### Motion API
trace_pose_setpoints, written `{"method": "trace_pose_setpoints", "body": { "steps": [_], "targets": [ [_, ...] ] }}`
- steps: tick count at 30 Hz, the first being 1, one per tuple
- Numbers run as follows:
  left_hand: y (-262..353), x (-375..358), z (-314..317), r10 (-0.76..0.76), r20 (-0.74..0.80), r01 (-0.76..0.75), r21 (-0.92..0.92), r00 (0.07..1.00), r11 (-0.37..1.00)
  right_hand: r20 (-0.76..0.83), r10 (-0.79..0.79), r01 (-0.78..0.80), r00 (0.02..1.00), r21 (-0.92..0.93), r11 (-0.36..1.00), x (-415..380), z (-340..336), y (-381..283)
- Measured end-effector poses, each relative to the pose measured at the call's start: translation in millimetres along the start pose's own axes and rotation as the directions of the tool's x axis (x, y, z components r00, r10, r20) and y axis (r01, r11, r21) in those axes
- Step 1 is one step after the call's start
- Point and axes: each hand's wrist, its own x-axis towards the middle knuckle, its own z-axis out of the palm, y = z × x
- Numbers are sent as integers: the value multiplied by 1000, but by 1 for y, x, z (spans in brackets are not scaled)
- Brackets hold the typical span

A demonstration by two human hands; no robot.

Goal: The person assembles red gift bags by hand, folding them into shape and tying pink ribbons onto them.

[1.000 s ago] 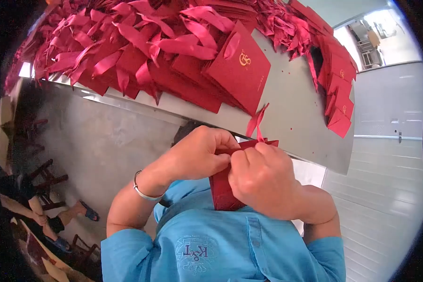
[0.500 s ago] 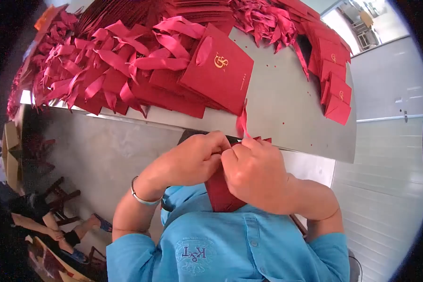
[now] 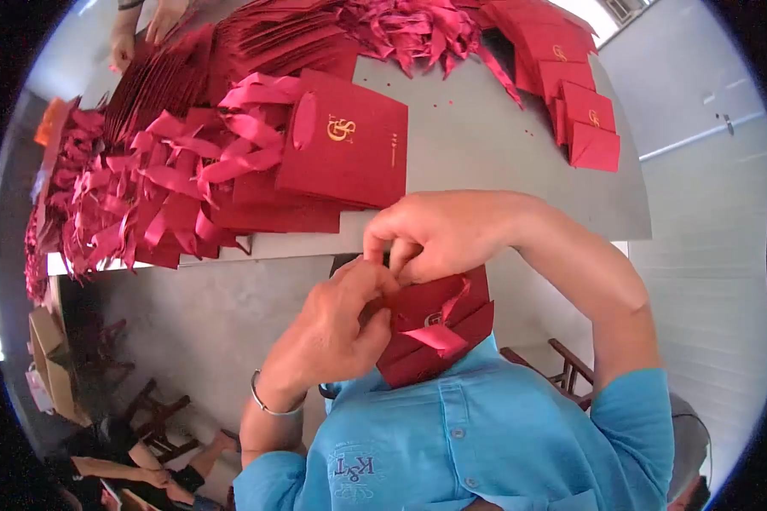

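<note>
A small red paper bag [image 3: 426, 362] with a pink ribbon [image 3: 439, 338] on its front is held against my chest. My left hand [image 3: 337, 319], with a bracelet on the wrist, pinches the bag's upper left edge. Reaching over from the right, my right hand [image 3: 447, 234] has its fingers bent down at the same edge, close to my left fingertips. What lies between the fingertips is hidden.
Finished-looking red bags with pink ribbons [image 3: 349, 140] are piled on the grey table [image 3: 477, 166]. A ribbon heap [image 3: 418, 30] and more red bags [image 3: 590, 128] lie farther back. Another person's hands [image 3: 149, 30] show at top left. Wooden stools [image 3: 158, 422] stand below.
The bag has turned so its front and ribbon show. My right hand has moved up and over its top edge; my left hand is lower. The view has shifted, bringing another person's hands in.
</note>
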Motion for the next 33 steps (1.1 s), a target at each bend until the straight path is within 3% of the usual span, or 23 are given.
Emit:
{"method": "trace_pose_setpoints", "body": {
  "steps": [1,3,6,7,9,10,11,13,15,16,17,18,19,21,25,27,28,33],
  "targets": [
    [1,-1,1,5,11,-5,5,1000,1000,-12,-3,3,1000,4,1000,0,-2,-5],
    [0,-2,4,-109,-11,108,-104,994,989,66,139,-136,988,-52,989,-4,-6,-18],
    [2,-3,9,-72,-4,71,-115,997,991,74,51,-47,996,-59,997,0,-4,-6],
    [-7,-6,14,5,-34,-7,-76,999,997,43,-14,17,999,-87,996,-2,-2,-2],
    [-14,-7,20,52,-55,-56,-67,997,996,-11,-13,14,1000,110,994,0,1,6],
    [-14,-4,20,109,-68,-112,-49,992,992,-37,87,-85,996,40,996,-2,-1,-5],
    [-16,-3,26,131,-120,-143,-98,984,985,-106,39,-56,994,-160,986,-4,-2,-2],
    [-26,-4,34,72,-177,-98,-147,982,984,-205,158,-205,966,-233,951,-4,3,-22],
    [-23,-7,35,89,-215,-126,-166,973,978,-377,74,-130,923,-124,984,-10,12,-18],
    [-23,-9,33,107,-210,-145,-177,972,973,-356,54,-113,933,-147,983,-19,15,-9],
    [-25,-12,31,99,-238,-140,-161,966,977,-405,-161,0,900,-370,929,-27,14,4],
    [-28,-14,28,102,-167,-132,-185,981,974,-402,-378,92,834,-574,813,-29,11,9],
    [-31,-17,24,103,-95,-121,-208,990,971,-374,-395,119,839,-584,803,-38,14,-3],
    [-31,-21,16,108,-126,-136,-243,986,960,-106,-360,218,927,-628,747,-61,28,-37],
    [-32,-21,14,114,-60,-126,-260,992,958,-174,-439,177,882,-740,649,-60,51,-12],
    [-31,-22,12,178,-101,-200,-289,979,936,-135,-584,228,800,-833,504,-56,53,-5],
    [-30,-22,13,242,-138,-275,-322,960,906,-128,-584,232,801,-834,501,-55,54,-8],
    [-41,-21,14,256,-94,-271,-429,962,862,-140,-559,259,817,-777,574,-47,59,-18]
  ]
}}
